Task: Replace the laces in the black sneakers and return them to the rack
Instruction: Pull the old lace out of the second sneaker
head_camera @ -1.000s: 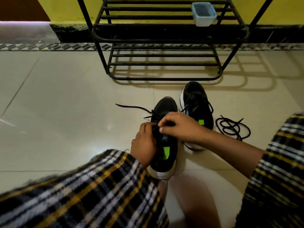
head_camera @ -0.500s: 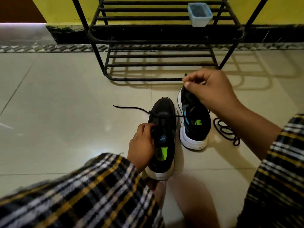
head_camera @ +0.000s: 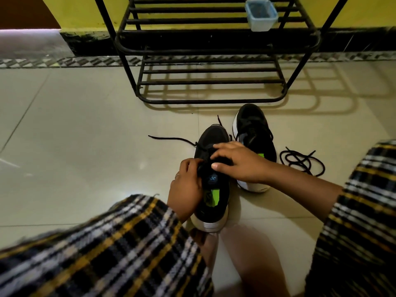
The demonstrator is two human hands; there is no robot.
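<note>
Two black sneakers with white soles stand on the tiled floor. My left hand [head_camera: 185, 189] grips the left eyelet edge of the near sneaker [head_camera: 214, 136], whose green insole shows behind the tongue. My right hand [head_camera: 242, 162] lies over its lacing area, fingers spread and thumb pointing left, touching the upper. A black lace end [head_camera: 171, 138] trails left from the toe eyelets, and another short end sticks up beyond the toe. The far sneaker [head_camera: 251, 123] sits just right of it, partly hidden by my right hand. A loose coiled black lace [head_camera: 302, 161] lies further right.
A black metal shoe rack [head_camera: 214, 49] stands against the yellow wall just beyond the sneakers. A small pale blue container [head_camera: 260, 17] sits on an upper shelf. My plaid sleeves fill the lower corners, and my bare legs are below the near sneaker.
My right hand pulled a lace up and away toward the rack, then came back down onto the near sneaker's lacing. My left hand kept its hold on the sneaker.
</note>
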